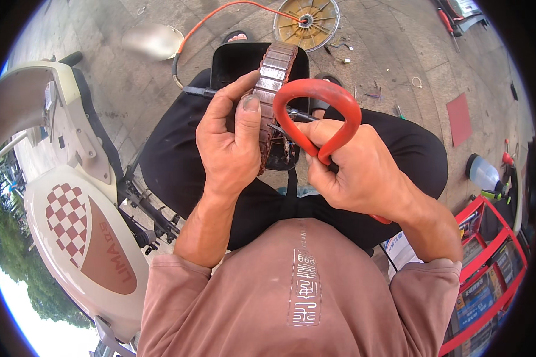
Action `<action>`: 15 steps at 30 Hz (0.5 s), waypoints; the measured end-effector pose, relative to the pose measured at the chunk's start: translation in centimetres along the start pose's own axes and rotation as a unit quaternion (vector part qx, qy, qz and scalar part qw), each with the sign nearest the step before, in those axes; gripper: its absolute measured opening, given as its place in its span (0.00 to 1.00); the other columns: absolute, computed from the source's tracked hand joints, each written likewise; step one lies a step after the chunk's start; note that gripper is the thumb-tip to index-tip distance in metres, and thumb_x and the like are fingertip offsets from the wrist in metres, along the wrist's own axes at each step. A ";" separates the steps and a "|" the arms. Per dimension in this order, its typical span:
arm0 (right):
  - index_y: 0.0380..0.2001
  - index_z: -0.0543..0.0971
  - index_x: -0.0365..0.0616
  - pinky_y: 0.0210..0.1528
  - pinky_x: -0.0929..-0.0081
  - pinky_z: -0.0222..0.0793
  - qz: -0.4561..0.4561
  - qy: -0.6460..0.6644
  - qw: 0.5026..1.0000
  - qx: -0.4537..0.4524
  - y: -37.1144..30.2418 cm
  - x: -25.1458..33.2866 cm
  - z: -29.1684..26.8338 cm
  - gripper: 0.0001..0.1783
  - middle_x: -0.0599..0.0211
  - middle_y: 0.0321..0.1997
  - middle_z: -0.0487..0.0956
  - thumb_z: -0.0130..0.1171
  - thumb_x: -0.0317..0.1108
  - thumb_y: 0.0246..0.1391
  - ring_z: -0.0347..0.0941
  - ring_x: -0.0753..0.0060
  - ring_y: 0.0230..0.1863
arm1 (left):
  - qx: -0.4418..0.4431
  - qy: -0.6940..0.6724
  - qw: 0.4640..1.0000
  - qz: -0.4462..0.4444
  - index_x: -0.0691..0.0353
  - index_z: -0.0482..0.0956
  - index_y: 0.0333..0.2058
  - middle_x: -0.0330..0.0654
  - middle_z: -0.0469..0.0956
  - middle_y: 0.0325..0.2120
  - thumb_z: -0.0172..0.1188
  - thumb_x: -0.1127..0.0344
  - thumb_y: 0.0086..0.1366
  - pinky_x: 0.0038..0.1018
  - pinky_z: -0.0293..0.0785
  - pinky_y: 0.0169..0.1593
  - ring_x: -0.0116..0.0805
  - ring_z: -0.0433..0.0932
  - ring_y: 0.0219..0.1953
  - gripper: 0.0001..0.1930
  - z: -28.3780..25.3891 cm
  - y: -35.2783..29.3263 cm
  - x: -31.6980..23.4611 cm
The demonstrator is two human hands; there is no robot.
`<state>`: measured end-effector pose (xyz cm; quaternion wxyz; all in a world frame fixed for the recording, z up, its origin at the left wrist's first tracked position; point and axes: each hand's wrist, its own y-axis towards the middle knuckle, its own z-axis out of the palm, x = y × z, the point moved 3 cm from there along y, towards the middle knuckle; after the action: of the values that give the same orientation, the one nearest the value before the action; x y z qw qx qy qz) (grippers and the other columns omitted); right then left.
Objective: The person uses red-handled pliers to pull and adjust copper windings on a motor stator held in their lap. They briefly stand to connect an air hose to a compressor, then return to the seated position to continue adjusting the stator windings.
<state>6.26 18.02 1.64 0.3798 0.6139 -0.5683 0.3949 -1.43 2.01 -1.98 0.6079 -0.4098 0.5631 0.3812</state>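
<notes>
My left hand (pixel 229 131) grips the rim of an electric hub motor's stator (pixel 273 72), a ring of metal segments with reddish-brown windings. The stator stands edge-on between my knees over a black tub (pixel 232 59); its dark axle (pixel 200 91) sticks out on both sides. My right hand (pixel 354 163) is closed around scissors with large red loop handles (pixel 318 89). Their dark blade tip (pixel 276 127) points left, close to the stator's right side, where loose wires (pixel 287 150) show. Whether the blades touch a wire I cannot tell.
An orange cable (pixel 220 9) runs from the axle to a round metal motor cover (pixel 315 35). Left stands a cream scooter body (pixel 71 232). To the right lie a red sheet (pixel 459 119), a clear bottle (pixel 483 174) and a red-framed rack (pixel 488 262). A screwdriver (pixel 446 24) lies far right.
</notes>
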 end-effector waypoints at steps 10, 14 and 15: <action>0.37 0.77 0.38 0.26 0.62 0.67 -0.014 -0.017 0.999 0.050 0.9 -0.4 -0.5 0.14 0.55 0.22 0.73 0.57 0.20 0.43 0.72 0.49 0.24 | -0.009 0.052 0.999 0.003 0.71 0.77 0.53 0.43 0.80 0.45 0.55 0.70 0.71 0.22 0.73 0.51 0.24 0.76 0.46 0.15 -0.4 0.2 0.2; 0.37 0.77 0.38 0.26 0.62 0.65 0.014 0.008 0.993 0.115 1.6 -1.0 -1.2 0.13 0.54 0.20 0.71 0.56 0.21 0.44 0.71 0.47 0.23 | -0.008 0.066 0.998 -0.011 0.71 0.76 0.53 0.43 0.80 0.45 0.56 0.70 0.71 0.22 0.72 0.52 0.25 0.76 0.46 0.15 -0.4 0.1 0.1; 0.37 0.77 0.37 0.26 0.62 0.64 0.014 0.022 0.991 0.130 1.8 -1.2 -1.4 0.13 0.53 0.19 0.70 0.55 0.21 0.44 0.70 0.47 0.22 | -0.009 0.074 0.997 -0.012 0.72 0.76 0.53 0.43 0.80 0.45 0.56 0.69 0.71 0.22 0.72 0.52 0.25 0.76 0.47 0.16 -0.4 0.1 0.0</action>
<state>4.29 19.62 1.17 0.3034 0.6413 -0.5122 0.4841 -1.69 1.65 -2.02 0.5653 -0.4492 0.5981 0.3477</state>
